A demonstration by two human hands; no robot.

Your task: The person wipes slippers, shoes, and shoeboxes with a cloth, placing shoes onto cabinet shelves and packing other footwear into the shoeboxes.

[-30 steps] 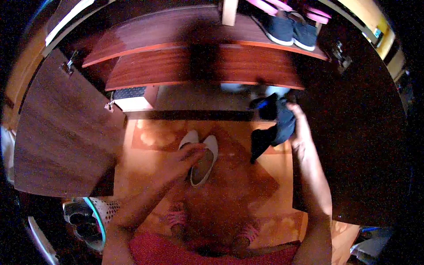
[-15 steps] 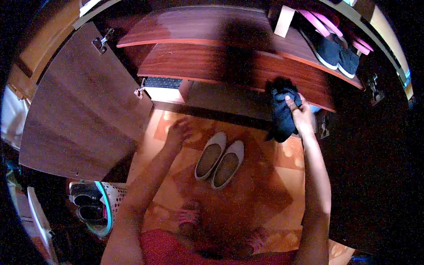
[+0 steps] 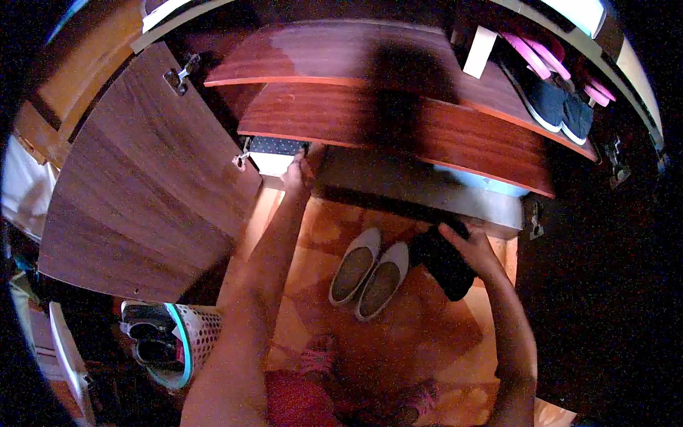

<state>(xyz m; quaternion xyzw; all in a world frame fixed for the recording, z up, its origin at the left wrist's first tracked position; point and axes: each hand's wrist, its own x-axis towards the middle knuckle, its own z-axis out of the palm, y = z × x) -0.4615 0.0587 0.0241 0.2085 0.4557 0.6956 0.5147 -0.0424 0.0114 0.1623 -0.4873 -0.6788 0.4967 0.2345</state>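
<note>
My left hand [image 3: 297, 173] is at the right front corner of a white box [image 3: 270, 164] with a black, white-dotted top, its fingers curled at the corner. The box sits under the lowest shelf by the left door. My right hand [image 3: 473, 250] is low over the floor, closed on a soft black item [image 3: 447, 262], whose exact kind is too dark to make out. Just left of that item, a pair of pale slip-on shoes [image 3: 368, 274] stands on the floor.
Reddish-brown cabinet shelves [image 3: 320, 107] span the top. Dark shoes [image 3: 558, 110] and pink slippers [image 3: 533, 57] are at upper right. An open cabinet door [image 3: 142, 192] stands left, above a dotted basket [image 3: 199, 334] with shoes. A pale blue thing [image 3: 484, 181] lies under the shelf at right.
My right hand has lowered the black item from the shelf edge to near the floor beside the pale shoes. My left hand has moved up to the white box. The view has shifted slightly.
</note>
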